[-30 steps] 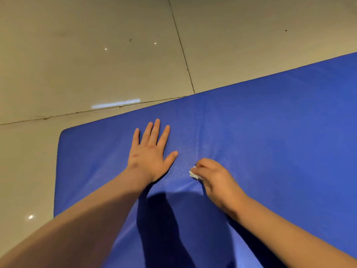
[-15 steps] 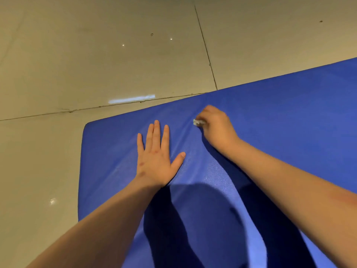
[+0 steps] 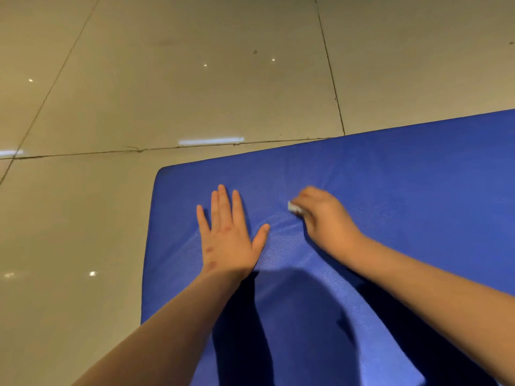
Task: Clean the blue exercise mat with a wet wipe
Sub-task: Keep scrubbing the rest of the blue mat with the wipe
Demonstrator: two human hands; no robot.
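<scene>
Glossy beige floor tiles (image 3: 172,101) (dark grout lines, small light reflections).

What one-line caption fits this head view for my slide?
Left hand flat on the blue exercise mat, bracing it on the tiled floor, while the right hand rubs a wadded wet wipe across it.

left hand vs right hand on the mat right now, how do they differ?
Pose: the left hand lies flat, palm down, fingers straight; the right hand is curled.
Load: the left hand holds nothing; the right hand pinches a white wet wipe against the surface.
Place: the left hand sits nearer the mat's left edge; the right hand is further in.
Shared: both rest on the blue exercise mat.
</scene>
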